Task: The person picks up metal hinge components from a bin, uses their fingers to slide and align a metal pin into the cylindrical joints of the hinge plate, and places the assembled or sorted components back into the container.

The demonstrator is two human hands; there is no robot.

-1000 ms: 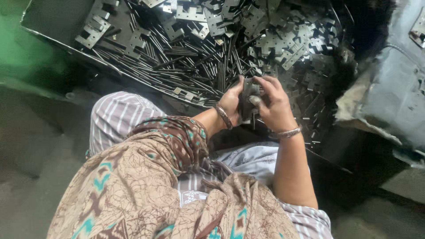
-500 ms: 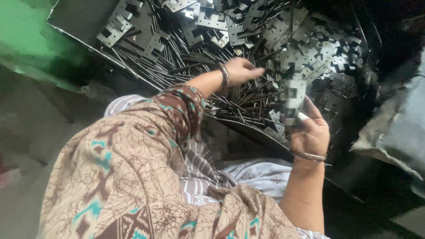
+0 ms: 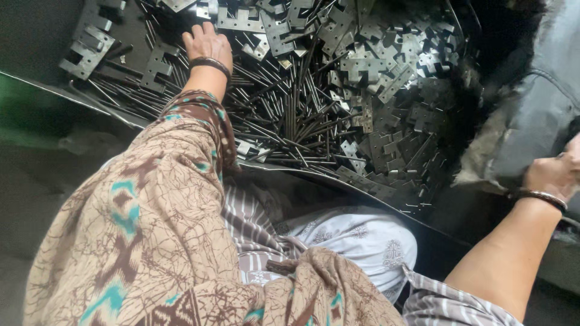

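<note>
Overflowing dark tray (image 3: 42, 84) (pins (image 3: 296, 121), brackets (image 3: 386, 66))

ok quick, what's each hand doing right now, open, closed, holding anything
left hand: open, fingers spread flat on the notched metal plates, nothing gripped
right hand: at the frame edge by the grey sack, grip cannot be told

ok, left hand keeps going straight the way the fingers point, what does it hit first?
Probably the flat notched grey metal plates heaped just beyond the fingertips of the left hand, which lies over thin dark metal rods in the tray. Depth is unclear, so it may already touch them.
</note>
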